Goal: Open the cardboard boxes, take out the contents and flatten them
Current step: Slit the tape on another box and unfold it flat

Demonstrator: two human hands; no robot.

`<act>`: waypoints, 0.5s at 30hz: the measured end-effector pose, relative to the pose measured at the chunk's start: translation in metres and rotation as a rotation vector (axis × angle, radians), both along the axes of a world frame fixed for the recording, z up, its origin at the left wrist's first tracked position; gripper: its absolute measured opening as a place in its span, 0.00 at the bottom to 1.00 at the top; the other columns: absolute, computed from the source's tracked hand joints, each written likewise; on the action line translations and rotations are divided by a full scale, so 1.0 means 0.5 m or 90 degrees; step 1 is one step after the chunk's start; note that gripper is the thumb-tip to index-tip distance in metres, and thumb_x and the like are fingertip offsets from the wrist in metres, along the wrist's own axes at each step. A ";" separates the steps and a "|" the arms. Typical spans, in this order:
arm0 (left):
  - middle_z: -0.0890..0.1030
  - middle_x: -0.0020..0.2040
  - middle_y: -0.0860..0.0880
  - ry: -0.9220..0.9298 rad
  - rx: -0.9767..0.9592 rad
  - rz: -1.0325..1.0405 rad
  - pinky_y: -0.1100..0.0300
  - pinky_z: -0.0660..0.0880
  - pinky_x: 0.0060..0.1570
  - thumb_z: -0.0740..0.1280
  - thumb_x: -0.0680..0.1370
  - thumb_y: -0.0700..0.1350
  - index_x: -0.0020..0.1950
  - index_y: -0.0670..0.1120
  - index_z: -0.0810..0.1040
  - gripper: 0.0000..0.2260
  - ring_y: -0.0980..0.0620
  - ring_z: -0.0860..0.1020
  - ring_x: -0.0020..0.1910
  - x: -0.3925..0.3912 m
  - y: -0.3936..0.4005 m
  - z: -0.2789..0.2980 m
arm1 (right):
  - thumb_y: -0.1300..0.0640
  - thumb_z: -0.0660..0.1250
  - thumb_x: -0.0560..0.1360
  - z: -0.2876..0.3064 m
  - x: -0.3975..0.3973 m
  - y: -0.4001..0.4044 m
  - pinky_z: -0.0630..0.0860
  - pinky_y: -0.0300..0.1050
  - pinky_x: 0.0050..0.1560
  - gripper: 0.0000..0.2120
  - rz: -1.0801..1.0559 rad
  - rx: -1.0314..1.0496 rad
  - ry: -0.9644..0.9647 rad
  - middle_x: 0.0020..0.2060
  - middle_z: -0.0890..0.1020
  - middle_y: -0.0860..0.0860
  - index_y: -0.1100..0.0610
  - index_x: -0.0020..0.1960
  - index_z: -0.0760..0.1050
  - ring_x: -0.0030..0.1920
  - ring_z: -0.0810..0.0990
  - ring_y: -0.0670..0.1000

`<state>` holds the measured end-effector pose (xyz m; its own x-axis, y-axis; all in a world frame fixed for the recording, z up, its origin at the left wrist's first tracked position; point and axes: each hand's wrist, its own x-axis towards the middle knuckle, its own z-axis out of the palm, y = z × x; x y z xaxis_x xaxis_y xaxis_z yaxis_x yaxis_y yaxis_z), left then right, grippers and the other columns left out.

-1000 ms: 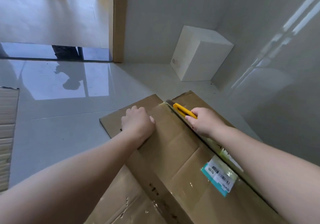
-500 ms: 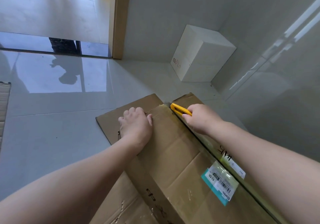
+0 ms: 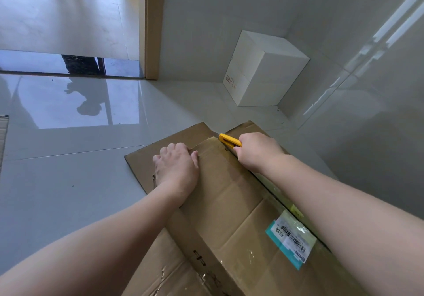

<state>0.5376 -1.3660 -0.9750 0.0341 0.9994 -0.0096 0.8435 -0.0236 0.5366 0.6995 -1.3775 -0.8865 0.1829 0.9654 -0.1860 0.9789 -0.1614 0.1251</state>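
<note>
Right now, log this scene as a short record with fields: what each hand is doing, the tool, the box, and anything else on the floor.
left hand: left hand presses down on the cardboard box, fingers curled at a flap edge
right hand: right hand grips the yellow utility knife
tool position: tip at the far end of the taped centre seam
box label: shipping label near the seam
nearby: white box in the corner, apart

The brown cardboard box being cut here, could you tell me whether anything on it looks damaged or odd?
Only minor wear. The cardboard box has torn, ragged tape at its far end beside the yellow utility knife, and the flattened cardboard near its bottom edge shows crumpled, torn tape.
</note>
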 end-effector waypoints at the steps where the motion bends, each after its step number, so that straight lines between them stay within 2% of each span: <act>1: 0.74 0.56 0.47 -0.004 0.000 0.000 0.52 0.62 0.60 0.54 0.81 0.55 0.58 0.48 0.73 0.15 0.46 0.69 0.58 0.000 0.000 0.000 | 0.47 0.57 0.80 0.000 0.007 -0.011 0.67 0.45 0.40 0.10 0.000 0.006 0.001 0.41 0.74 0.51 0.53 0.47 0.70 0.42 0.74 0.54; 5: 0.74 0.56 0.47 0.000 0.001 -0.002 0.52 0.62 0.60 0.54 0.81 0.54 0.58 0.47 0.73 0.15 0.46 0.69 0.58 0.002 -0.003 -0.001 | 0.46 0.56 0.81 -0.003 0.025 -0.038 0.71 0.46 0.40 0.11 0.002 0.009 -0.004 0.42 0.76 0.50 0.53 0.50 0.72 0.42 0.75 0.54; 15: 0.74 0.57 0.48 0.009 -0.002 0.003 0.52 0.62 0.61 0.54 0.81 0.54 0.60 0.48 0.73 0.15 0.46 0.69 0.59 0.005 0.000 -0.002 | 0.47 0.58 0.80 -0.008 0.014 -0.020 0.66 0.44 0.37 0.10 -0.016 -0.020 -0.011 0.39 0.74 0.49 0.52 0.46 0.70 0.42 0.75 0.54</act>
<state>0.5402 -1.3657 -0.9760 0.0289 0.9995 -0.0140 0.8511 -0.0173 0.5248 0.7063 -1.3875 -0.8906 0.2098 0.9542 -0.2130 0.9723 -0.1808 0.1478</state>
